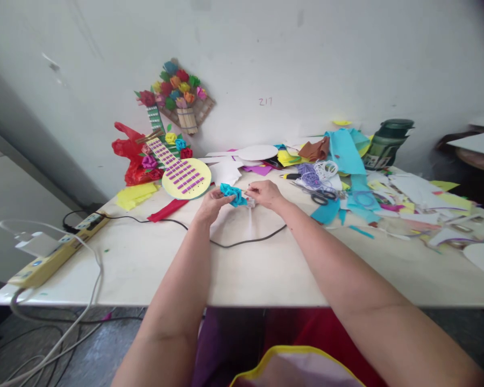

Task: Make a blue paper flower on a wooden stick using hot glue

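Note:
A crumpled blue paper flower (234,195) is held up over the middle of the table, pinched at its left side by my left hand (214,205). My right hand (265,194) is closed just to the right of the flower, its fingertips on a thin stick that reaches towards the blue paper. Below my right fingertips is a small whitish object (250,203), too small to make out. Behind my left hand lies a yellow paper guitar shape (187,178) with purple strips.
A power strip (60,252) sits on the left, and a black cable (226,245) crosses the table before my hands. Scissors (319,198), string (311,174), blue paper (347,153) and scraps spread right, near a green bottle (387,144).

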Motion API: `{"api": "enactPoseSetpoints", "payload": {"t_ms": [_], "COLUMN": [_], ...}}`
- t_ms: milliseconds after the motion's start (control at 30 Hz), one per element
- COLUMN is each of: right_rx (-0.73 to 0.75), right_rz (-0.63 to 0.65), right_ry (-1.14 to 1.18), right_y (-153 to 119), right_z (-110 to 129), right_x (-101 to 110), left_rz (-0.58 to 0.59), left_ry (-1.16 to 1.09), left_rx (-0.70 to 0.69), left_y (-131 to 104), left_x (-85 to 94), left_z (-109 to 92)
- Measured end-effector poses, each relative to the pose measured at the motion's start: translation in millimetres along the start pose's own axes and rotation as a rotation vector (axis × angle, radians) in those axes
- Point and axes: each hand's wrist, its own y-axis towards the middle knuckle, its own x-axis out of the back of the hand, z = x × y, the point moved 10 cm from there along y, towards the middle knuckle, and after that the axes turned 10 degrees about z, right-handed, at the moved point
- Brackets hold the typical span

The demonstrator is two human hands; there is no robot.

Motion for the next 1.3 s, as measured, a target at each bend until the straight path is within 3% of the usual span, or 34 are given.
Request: {"api": "enactPoseSetpoints", "payload": {"t_ms": [500,1033,1300], "right_rx": [0.113,0.142,0.125], "right_rz": [0.051,-0.015,-0.002], "right_ry": [0.132,0.108,0.165], "right_y": [5,5,2], "right_z": [-1,-8,-20], "right_x": [-6,0,3], "left_rz": [-0.023,-0.001,-0.094], "left_ry": [0.017,-0.005,0.019], "left_rx": [-0.044,-0.026,-0.047], "left_y": [0,-1,-3], "left_x": [4.8,-2.3,12.5], "left_z": [-2,-4,-3]}}
